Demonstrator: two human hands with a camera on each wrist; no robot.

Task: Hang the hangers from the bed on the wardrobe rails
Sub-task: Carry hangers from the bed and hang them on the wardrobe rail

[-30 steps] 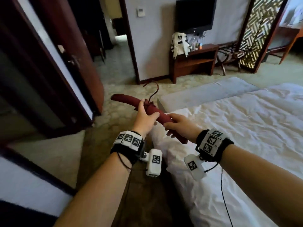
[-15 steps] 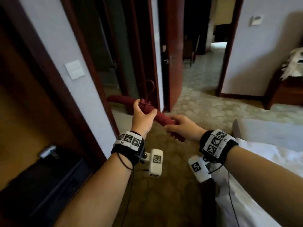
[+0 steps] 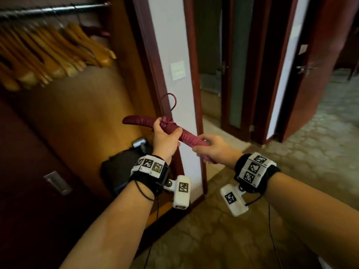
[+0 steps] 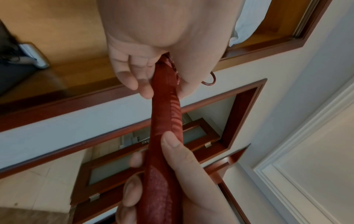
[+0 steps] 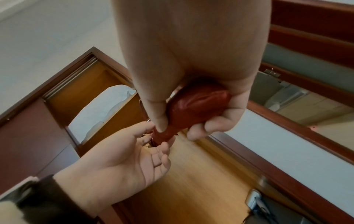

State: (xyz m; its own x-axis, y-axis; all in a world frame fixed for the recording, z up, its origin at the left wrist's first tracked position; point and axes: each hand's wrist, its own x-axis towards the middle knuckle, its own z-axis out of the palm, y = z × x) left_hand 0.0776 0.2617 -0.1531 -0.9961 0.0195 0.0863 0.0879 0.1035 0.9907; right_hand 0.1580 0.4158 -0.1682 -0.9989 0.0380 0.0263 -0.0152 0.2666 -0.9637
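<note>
Carrying step: left hand (image 3: 165, 140) grips the padded hanger (image 3: 186, 135) at its neck, right hand (image 3: 211, 147) its end; next, lift the hook (image 3: 172, 101) onto the rail (image 3: 54, 9) at eleven o'clock.

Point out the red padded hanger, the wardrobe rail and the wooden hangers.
red padded hanger (image 3: 188, 136): head view, on the padded arm between the two hands.
wardrobe rail (image 3: 58, 9): head view, on the bare metal bar.
wooden hangers (image 3: 58, 53): head view, mid-row on one wooden arm.
</note>
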